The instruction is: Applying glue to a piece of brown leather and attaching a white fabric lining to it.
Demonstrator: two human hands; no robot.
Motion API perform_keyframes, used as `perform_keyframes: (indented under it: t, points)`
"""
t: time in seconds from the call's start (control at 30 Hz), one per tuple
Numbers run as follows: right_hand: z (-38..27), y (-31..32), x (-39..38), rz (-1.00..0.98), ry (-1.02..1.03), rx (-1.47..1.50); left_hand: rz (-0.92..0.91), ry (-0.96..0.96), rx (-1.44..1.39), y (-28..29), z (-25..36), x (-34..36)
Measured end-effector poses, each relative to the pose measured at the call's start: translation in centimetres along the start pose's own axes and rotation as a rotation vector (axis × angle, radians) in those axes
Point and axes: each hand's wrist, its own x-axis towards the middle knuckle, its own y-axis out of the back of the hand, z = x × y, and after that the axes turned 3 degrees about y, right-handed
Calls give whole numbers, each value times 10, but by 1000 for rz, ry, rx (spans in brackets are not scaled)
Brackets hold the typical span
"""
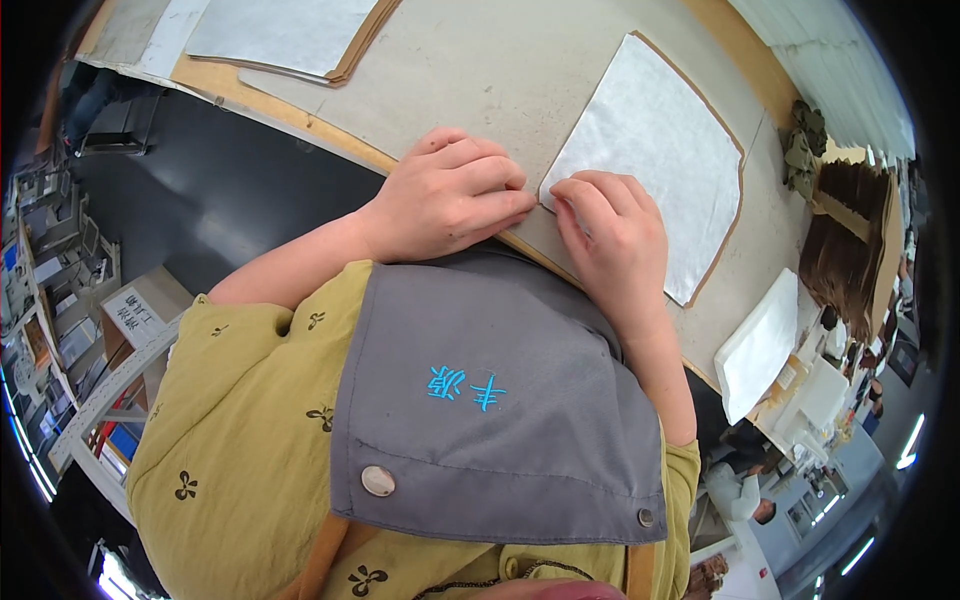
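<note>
Right hand (612,225): thumb and forefinger drawn close at the near left corner of a white panel (655,160) with a brown edge; cannot tell whether they pinch it. Left hand (455,190) just beside that corner, fingers curled (whether on anything, cannot tell). Panel lies flat on a pale tabletop (480,85), near the table's front edge. Farther left, a stack of similar panels (285,35); to the right, a white padded piece (760,345) and brown sheets (850,235).

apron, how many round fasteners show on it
2 on the grey apron: larger fastener near its lower left corner, smaller fastener near its lower right; others may be hidden.
</note>
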Motion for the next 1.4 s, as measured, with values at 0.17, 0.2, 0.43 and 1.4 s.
perform_keyframes:
  t: [0.17,0.2,0.43,1.4]
  points:
    - [2,-1,3,39,26,-17,12,4,-6,-2,-1,-2]
    - [1,-1,3,37,25,-18,14,7,-11,-3,-1,-2]
    - [-2,1,2,13,-4,-31,38,8,-13,-3,-2,-3]
    - [14,1,11,-44,-129,96,23,-29,24,-4,-3,1]
